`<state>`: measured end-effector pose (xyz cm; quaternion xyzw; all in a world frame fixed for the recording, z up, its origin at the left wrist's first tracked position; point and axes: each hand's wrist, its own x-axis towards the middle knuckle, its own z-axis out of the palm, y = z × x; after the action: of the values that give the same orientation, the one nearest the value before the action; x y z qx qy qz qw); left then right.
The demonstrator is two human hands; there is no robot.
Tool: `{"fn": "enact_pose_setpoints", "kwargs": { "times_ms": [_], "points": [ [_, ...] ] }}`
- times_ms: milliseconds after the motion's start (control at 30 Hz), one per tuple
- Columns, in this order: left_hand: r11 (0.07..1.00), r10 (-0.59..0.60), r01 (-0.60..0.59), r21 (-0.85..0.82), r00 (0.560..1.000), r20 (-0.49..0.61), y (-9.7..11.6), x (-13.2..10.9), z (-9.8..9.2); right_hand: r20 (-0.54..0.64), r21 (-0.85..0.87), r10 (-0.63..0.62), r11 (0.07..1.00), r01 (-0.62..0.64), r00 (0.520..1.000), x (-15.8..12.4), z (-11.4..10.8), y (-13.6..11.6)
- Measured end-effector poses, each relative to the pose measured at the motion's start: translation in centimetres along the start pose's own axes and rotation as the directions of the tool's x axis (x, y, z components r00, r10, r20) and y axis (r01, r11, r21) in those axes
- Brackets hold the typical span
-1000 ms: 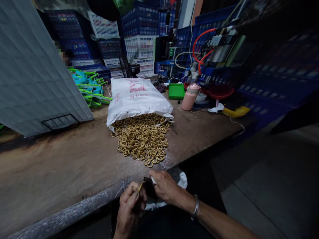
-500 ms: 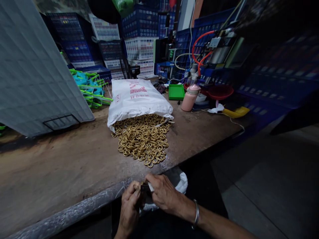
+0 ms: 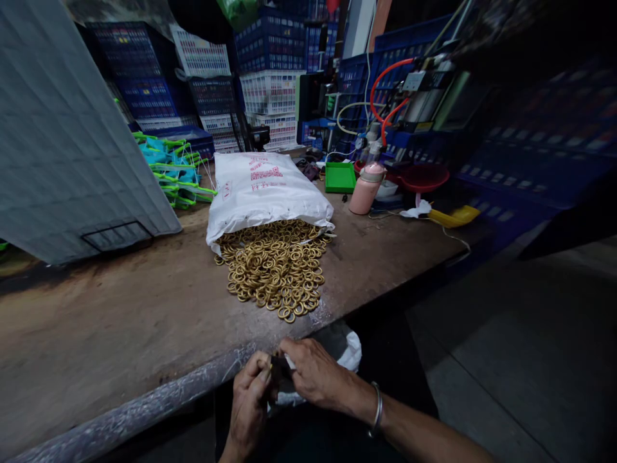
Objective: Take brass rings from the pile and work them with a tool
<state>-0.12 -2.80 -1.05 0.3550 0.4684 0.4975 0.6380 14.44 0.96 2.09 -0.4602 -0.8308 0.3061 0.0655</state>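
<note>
Your left hand (image 3: 248,402) and right hand (image 3: 313,376) pinch one small dark piece (image 3: 279,372) off the bench edge (image 3: 193,384); a slackened grip likely drops it.

I am seeing red print on the white sack (image 3: 263,186) lying on my desk (image 3: 120,315), but it is too blurred to read.

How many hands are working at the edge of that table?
2, both the same person's, below the table's near edge: the left hand and the right hand together pinch a small dark piece.
</note>
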Motion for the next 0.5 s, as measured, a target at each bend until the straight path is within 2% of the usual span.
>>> {"fn": "enact_pose_setpoints", "kwargs": {
  "times_ms": [233,333,433,500],
  "points": [
    [0.999,-0.014,0.014,-0.051,1.0,-0.005,-0.6,-0.1,-0.1,0.056,0.008,0.003,1.0,-0.003,0.998,0.2,-0.1,-0.1],
    [0.998,-0.047,0.046,-0.041,0.998,-0.03,-0.7,-0.4,-0.2,0.017,-0.061,0.037,0.997,-0.036,0.999,0.2,0.7,0.4],
    [0.999,0.043,-0.043,0.027,0.999,-0.01,-0.6,-1.0,0.1,-0.07,-0.143,0.051,0.988,-0.06,0.996,0.2,1.8,1.1],
    [0.994,0.106,-0.106,0.0,0.994,0.033,-0.5,-1.3,0.3,-0.103,-0.175,0.071,0.981,-0.088,0.992,0.2,2.3,1.5]
  ]
}}
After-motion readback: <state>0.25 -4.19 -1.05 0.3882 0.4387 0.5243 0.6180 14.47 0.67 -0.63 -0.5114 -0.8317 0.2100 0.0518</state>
